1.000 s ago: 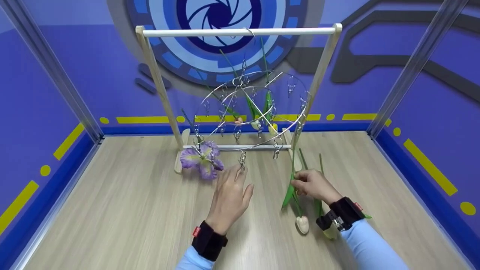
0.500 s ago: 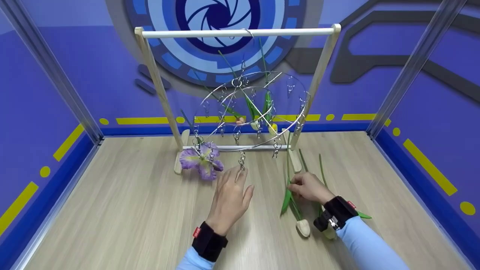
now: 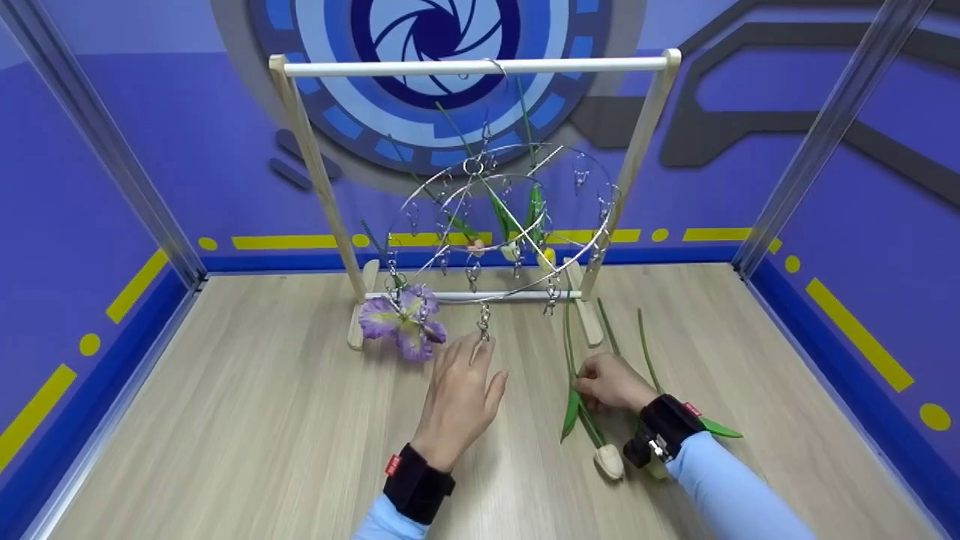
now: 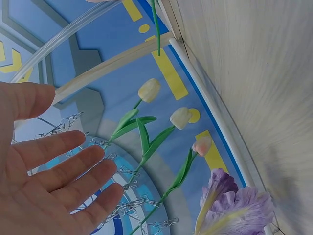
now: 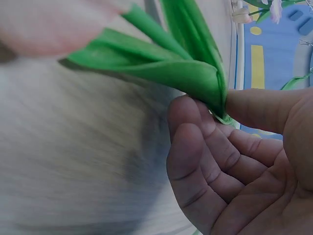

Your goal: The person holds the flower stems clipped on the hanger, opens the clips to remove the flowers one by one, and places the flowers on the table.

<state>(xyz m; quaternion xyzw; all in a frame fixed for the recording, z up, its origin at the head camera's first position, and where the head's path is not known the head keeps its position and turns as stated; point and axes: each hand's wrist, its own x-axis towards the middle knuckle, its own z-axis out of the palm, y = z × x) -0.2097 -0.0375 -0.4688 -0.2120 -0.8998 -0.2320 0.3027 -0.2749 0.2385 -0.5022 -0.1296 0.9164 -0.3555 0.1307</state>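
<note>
My right hand (image 3: 611, 381) pinches a white tulip (image 3: 608, 462) between thumb and fingertips, low over the table. In the right wrist view its green leaves (image 5: 190, 78) rise from the pinch, and the blurred petals (image 5: 58, 24) fill the corner. The tulip's bloom points toward me and its stem away. My left hand (image 3: 460, 397) is held with fingers straight and nothing in it, fingertips right at a hanging metal clip (image 3: 484, 321). Beside it hangs a purple iris (image 3: 405, 322), bloom down, from the round wire clip hanger (image 3: 556, 270).
A wooden rack (image 3: 480, 68) carries the hanger. Behind hang a pink tulip (image 3: 475, 247), a white tulip (image 4: 181, 118) and a yellow tulip (image 3: 547, 259). More tulip stems (image 3: 648, 352) lie on the table (image 3: 247, 420) under my right forearm. Purple-blue panels (image 3: 862, 262) enclose the table.
My right hand has moved down and a little left toward me, lowering the white tulip; its stem has swung away from the rack's right post. My left hand has stayed in place.
</note>
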